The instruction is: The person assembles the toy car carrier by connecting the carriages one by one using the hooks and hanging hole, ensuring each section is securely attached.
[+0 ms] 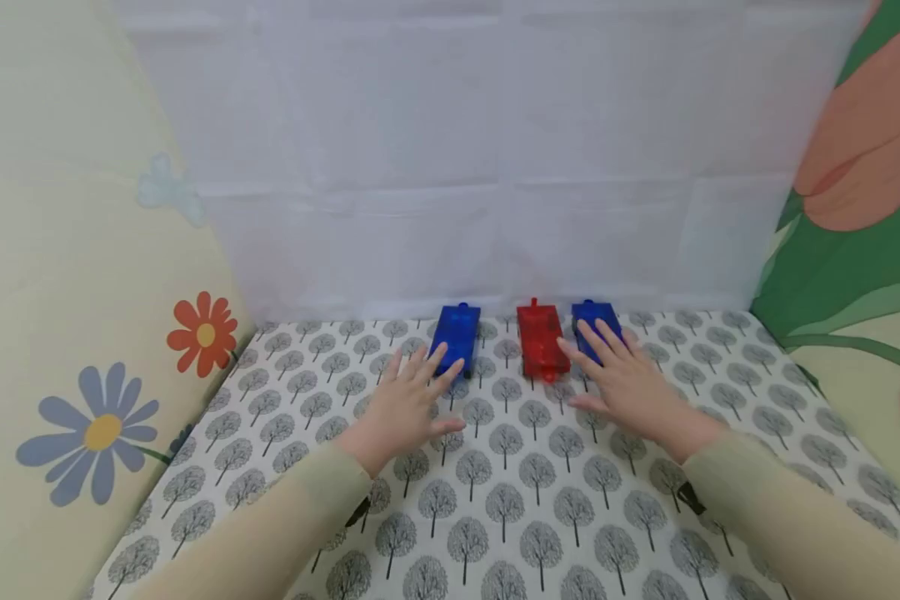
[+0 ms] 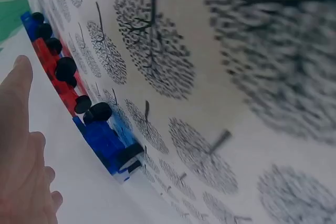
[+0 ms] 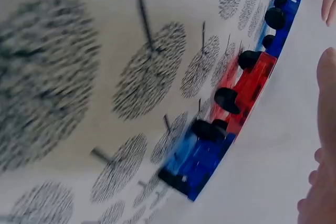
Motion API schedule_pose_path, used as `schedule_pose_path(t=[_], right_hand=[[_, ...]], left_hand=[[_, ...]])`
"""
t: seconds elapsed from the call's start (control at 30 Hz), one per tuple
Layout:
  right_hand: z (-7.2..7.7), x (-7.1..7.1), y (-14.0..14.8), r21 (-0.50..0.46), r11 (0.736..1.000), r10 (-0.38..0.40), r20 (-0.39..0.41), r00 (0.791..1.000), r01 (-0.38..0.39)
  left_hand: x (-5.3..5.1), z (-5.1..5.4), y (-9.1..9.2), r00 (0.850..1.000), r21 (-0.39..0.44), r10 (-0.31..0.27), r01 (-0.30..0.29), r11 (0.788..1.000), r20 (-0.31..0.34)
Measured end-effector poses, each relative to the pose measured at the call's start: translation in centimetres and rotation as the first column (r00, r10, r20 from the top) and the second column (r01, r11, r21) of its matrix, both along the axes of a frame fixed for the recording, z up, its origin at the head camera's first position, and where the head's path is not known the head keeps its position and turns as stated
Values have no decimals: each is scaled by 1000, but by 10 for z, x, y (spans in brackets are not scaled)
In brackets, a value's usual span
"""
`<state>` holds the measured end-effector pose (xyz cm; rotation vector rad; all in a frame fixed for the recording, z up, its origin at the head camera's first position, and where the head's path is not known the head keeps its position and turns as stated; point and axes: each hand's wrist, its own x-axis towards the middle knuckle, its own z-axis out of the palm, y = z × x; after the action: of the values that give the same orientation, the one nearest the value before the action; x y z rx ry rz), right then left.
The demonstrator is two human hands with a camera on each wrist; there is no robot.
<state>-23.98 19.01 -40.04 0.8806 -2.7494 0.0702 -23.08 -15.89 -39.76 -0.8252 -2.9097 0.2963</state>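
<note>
Three toy wagons with black wheels stand apart in a row at the back of the table: a left blue wagon [image 1: 457, 332], a red wagon [image 1: 542, 340] in the middle and a right blue wagon [image 1: 596, 320]. With spread fingers, my left hand [image 1: 407, 406] is held near the left blue wagon, its fingertips overlapping the near end in the head view. My right hand [image 1: 632, 383], also spread, partly covers the right blue wagon, its index finger beside the red one. In the wrist views both hands appear above the cloth, apart from the wagons, holding nothing.
A white cloth [image 1: 506, 509] printed with grey trees covers the table. Behind the wagons rises a plain white sheet [image 1: 450, 158]. Flower-patterned hangings [image 1: 60, 275] flank the table on the left and right.
</note>
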Motion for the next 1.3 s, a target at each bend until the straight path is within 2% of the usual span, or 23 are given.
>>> schedule_pose_path(t=[0.13,0.23,0.37,0.47,0.57,0.63,0.7,0.8,0.93,1.0,1.1,1.2,1.3], right_hand=[[-1,-13,-15,-26,1000,-5,90,996,7],[-2,-25,-26,-48,999,-18,135,991,25],[-3,-41,-38,-89,992,-69,197,978,88],[-4,-50,-45,-113,984,-104,284,953,141],[-6,-56,-50,-117,977,-120,385,915,177],[-9,-58,-52,-112,974,-130,433,892,197],[-11,-60,-54,-96,972,-151,454,878,216],[-14,-62,-56,-57,970,-184,459,869,235],[-12,-69,-59,-9,975,-195,437,878,221],[-8,-74,-61,15,977,-198,430,881,212],[-3,-78,-63,44,978,-204,430,879,205],[-1,-80,-64,69,977,-212,441,872,202],[1,-80,-66,73,974,-225,448,865,216]], left_hand=[[-14,-1,17,999,27,28,-29,999,39],[-27,-2,27,994,75,79,-84,994,72],[-47,-2,37,981,184,145,-168,968,132],[-63,-1,43,968,241,206,-236,942,142],[-77,-2,47,951,242,280,-305,921,131],[-85,-4,49,934,239,327,-353,904,141],[-91,-7,51,917,234,367,-396,888,159],[-99,-10,55,882,232,423,-465,854,208],[-107,-10,57,845,296,465,-530,795,264],[-110,-8,58,839,345,468,-542,767,278],[-113,-8,58,835,373,469,-548,748,287],[-116,-11,59,830,378,476,-556,740,290],[-116,-9,59,836,382,470,-548,744,282]])
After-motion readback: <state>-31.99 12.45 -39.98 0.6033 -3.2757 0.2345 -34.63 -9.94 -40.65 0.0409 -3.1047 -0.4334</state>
